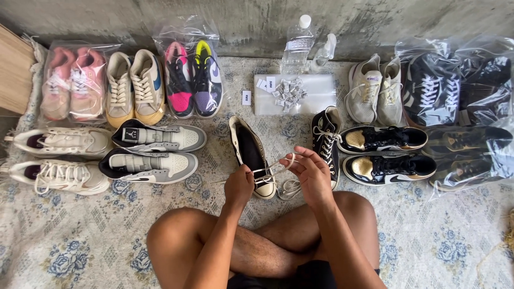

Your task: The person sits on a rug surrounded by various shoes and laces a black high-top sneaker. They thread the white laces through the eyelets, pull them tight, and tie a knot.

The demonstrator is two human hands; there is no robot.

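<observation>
A black high-top canvas shoe (249,150) with a white toe cap lies on the patterned rug in front of me. My left hand (239,184) pinches its white shoelace (272,166) near the toe. Just to the right, my right hand (310,171) holds the lace's other part, pulled taut between both hands. The matching black high-top (325,140), laced in white, lies beside my right hand. My crossed bare legs fill the bottom of the view.
Pairs of sneakers line both sides: white and grey ones (155,151) on the left, black-and-gold ones (386,154) on the right, and several in clear bags. A clear pouch with small packets (295,92), a water bottle (296,45) and a grey wall lie behind.
</observation>
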